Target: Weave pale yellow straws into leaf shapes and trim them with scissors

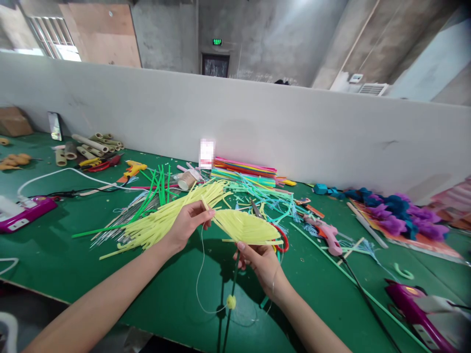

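Observation:
A leaf shape of yellow pipe cleaners is held up over the table between both hands. My left hand is closed, pinching a yellow pipe cleaner at the leaf's left end. With thumb and fingers, my right hand grips the leaf's lower edge near a thin dark stem. A small yellow fuzzy ball sits lower on that stem. A thin pale thread loops below my hands. Behind the leaf lie red-handled scissors, partly hidden. Loose yellow pipe cleaners are piled beside my left hand.
Green pipe cleaners and coloured bundles lie farther back. A pink glue gun rests at right, a yellow one at left. Purple power strips flank the green table. A white partition stands behind.

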A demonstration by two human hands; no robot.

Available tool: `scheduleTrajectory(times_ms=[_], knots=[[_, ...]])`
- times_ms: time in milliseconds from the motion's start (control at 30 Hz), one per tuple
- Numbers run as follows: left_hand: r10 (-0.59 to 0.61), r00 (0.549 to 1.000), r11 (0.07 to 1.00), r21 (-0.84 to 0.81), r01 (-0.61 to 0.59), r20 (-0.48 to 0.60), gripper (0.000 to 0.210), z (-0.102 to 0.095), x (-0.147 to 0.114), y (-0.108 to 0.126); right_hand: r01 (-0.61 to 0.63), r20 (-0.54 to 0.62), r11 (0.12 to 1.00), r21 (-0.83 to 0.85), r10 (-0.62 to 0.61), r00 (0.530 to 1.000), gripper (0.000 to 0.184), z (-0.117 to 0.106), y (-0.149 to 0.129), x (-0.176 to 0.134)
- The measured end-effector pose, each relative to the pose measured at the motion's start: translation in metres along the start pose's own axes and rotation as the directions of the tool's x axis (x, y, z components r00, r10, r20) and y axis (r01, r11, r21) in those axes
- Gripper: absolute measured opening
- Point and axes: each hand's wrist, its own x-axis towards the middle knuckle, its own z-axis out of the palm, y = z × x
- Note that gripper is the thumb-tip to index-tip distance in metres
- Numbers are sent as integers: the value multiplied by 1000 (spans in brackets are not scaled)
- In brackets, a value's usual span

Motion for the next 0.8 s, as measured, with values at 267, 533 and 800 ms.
scheduleTrajectory(times_ms=[267, 533, 800], knots=[[45, 999, 995, 94, -44, -14, 28, -1, 1, -1, -5, -2, 1000, -23, 5, 1000, 34, 1, 3, 1], [21, 1000, 990, 141, -21, -1, 31, -2, 2, -1, -38, 157, 992, -120, 57, 986, 36, -13, -5, 4], [-117, 993, 992, 39, 116, 28, 37, -1, 4, 2, 1, -3, 999, -41, -2, 1000, 36, -51, -28, 10]])
